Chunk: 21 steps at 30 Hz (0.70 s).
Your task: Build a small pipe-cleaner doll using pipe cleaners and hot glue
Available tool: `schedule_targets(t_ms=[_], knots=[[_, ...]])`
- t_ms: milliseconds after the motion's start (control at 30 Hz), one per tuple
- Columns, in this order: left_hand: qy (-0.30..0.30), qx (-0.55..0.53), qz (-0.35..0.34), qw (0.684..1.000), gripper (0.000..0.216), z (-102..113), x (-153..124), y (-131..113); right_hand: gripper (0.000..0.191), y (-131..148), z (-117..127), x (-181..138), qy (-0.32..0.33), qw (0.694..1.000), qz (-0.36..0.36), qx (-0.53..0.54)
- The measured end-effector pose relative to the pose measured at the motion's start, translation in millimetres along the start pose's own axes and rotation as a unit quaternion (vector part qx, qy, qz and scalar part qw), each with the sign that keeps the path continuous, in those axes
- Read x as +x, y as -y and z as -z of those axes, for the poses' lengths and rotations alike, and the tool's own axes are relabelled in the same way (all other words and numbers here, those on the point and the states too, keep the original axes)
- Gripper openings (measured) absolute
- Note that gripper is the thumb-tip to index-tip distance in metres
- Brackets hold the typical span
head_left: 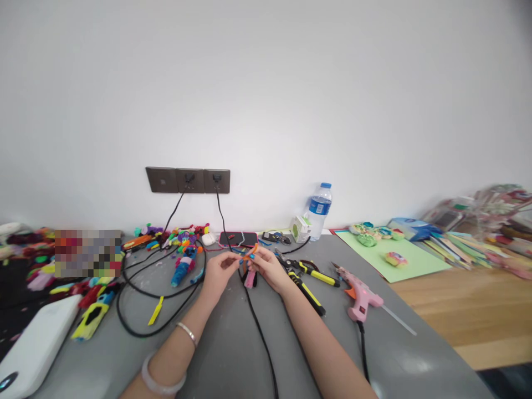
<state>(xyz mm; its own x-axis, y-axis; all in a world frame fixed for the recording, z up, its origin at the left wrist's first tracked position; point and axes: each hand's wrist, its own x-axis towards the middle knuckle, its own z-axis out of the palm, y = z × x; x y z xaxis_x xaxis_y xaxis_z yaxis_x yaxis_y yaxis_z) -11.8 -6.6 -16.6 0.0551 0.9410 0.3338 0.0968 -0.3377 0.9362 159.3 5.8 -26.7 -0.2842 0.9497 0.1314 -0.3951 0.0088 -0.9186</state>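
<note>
Over the middle of the grey table (233, 343), my two hands meet at a small orange and blue piece (250, 256) that looks like bent pipe cleaner. My left hand (220, 272) pinches its left side between thumb and fingertips. Closed round the right side of the same piece is my right hand (269, 270). A pink strip (250, 278) shows just below the fingers; whether it is held or lies on the table I cannot tell. Pliers with yellow and black handles (307, 291) lie right of my right hand, and a second yellow-handled tool (320, 274) is beside them.
A pink glue gun (361, 296) lies to the right, its cord running forward. Black cable (257, 321) passes under my hands. Pipe-cleaner figures (185, 266) and a white device (39, 346) are left. A water bottle (321, 213), small box (301, 228) and phone (238, 239) stand or lie behind.
</note>
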Motion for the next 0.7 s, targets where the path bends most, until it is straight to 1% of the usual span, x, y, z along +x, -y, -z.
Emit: schedule_targets(t_ms=[100,300,433,533,700], knots=[[0.001,-0.002,0.015,1.0,0.01,0.6,0.6,0.3,0.027,-0.9,0.5,0.2,0.002,1.0,0.004,-0.002],[0.031,-0.032,0.051,0.998,0.017,-1.2,1.7,-2.1,0.029,-2.3,-1.4,1.2,0.005,1.0,0.012,-0.003],[0.05,-0.052,0.047,0.996,0.016,-3.7,0.3,-2.9,0.031,-2.4,-1.1,1.5,0.005,1.0,0.01,-0.001],[0.064,-0.028,0.039,0.997,0.012,-4.7,-1.2,-2.4,0.031,-2.8,0.9,1.6,0.01,1.0,0.005,-0.019],[0.088,-0.006,0.04,0.995,0.016,-4.9,-1.6,-0.7,0.035,-2.2,2.4,0.8,0.033,0.997,0.012,-0.065]])
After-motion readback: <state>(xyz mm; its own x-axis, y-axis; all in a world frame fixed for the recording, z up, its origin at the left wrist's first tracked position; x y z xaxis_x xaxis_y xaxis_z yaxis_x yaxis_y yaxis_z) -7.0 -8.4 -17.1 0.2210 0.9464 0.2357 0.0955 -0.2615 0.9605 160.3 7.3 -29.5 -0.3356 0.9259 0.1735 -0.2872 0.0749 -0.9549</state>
